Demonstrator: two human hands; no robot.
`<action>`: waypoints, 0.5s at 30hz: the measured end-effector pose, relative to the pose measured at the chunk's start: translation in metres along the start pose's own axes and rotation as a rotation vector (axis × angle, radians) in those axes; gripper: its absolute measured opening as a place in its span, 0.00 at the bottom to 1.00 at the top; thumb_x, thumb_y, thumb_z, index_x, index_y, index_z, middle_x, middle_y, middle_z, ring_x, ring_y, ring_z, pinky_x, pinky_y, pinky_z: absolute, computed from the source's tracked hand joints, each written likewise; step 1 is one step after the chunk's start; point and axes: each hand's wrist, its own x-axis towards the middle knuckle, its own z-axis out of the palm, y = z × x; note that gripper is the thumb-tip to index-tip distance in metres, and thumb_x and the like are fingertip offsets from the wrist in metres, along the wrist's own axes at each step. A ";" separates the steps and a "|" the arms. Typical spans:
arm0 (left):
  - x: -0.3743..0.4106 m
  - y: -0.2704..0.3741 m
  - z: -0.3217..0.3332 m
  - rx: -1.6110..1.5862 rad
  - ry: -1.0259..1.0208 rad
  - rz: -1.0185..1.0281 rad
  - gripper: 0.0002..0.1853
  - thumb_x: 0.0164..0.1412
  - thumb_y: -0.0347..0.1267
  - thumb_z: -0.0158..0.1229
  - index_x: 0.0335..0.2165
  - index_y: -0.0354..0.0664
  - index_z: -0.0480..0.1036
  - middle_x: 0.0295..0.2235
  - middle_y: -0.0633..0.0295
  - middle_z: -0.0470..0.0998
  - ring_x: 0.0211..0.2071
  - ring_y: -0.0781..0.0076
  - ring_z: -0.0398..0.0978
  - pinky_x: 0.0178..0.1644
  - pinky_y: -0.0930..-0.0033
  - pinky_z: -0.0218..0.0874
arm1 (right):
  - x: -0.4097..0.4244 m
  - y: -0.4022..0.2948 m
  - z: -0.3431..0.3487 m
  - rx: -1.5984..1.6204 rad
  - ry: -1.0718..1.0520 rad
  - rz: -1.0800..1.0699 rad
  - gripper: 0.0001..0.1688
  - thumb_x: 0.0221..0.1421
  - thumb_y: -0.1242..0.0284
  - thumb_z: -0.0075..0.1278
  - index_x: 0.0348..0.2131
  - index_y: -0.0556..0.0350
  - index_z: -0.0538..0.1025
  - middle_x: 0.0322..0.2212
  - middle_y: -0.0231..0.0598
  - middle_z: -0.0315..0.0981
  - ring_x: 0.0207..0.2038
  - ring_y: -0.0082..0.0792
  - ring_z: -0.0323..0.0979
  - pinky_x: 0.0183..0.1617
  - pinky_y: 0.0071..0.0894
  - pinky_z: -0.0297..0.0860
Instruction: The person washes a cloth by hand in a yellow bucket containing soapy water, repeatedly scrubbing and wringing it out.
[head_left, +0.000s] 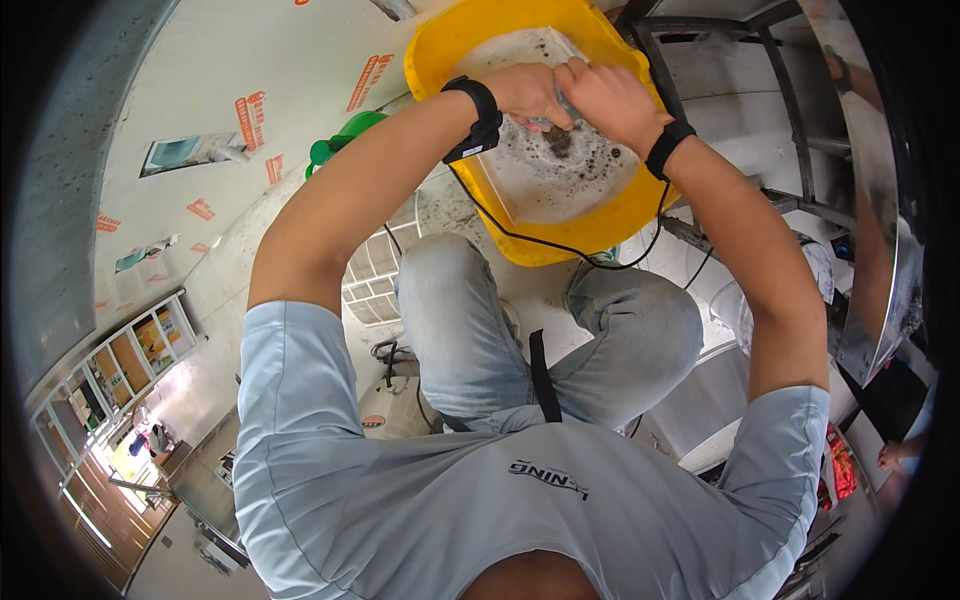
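Observation:
My left hand and my right hand meet above a yellow plastic tub. Both are closed on a small wet grey cloth or pad, mostly hidden by the fingers, so its exact kind is unclear. Beneath them, whitish foamy water fills the tub, with dark specks and a murky patch right under the hands. A flat white piece shows a straight edge at the water's left side. Each wrist wears a black band, and a black cable loops down across the tub's near rim.
A dark metal frame stands close on the right, beside a shiny metal panel. Left of my knees lies a white wire rack; a green container sits behind my left forearm. Another person's hand appears at far right.

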 end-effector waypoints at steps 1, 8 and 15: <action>-0.002 0.000 0.000 0.089 0.041 0.026 0.20 0.46 0.40 0.71 0.29 0.33 0.76 0.22 0.59 0.79 0.24 0.68 0.79 0.26 0.68 0.68 | 0.003 -0.001 -0.002 0.009 -0.018 0.006 0.19 0.45 0.74 0.59 0.39 0.61 0.73 0.32 0.47 0.78 0.34 0.46 0.80 0.35 0.38 0.75; -0.018 0.008 -0.005 0.545 0.233 0.105 0.20 0.45 0.43 0.71 0.24 0.36 0.77 0.20 0.57 0.78 0.26 0.57 0.78 0.32 0.59 0.69 | 0.019 -0.010 -0.023 0.122 -0.234 0.160 0.14 0.44 0.62 0.59 0.28 0.54 0.81 0.27 0.47 0.81 0.34 0.47 0.80 0.37 0.42 0.76; -0.011 0.002 0.001 0.874 0.390 0.106 0.12 0.47 0.40 0.67 0.28 0.44 0.80 0.25 0.56 0.81 0.32 0.54 0.81 0.35 0.56 0.71 | 0.029 -0.013 -0.023 0.356 -0.344 0.367 0.20 0.43 0.57 0.57 0.28 0.55 0.83 0.29 0.50 0.81 0.36 0.51 0.79 0.40 0.45 0.75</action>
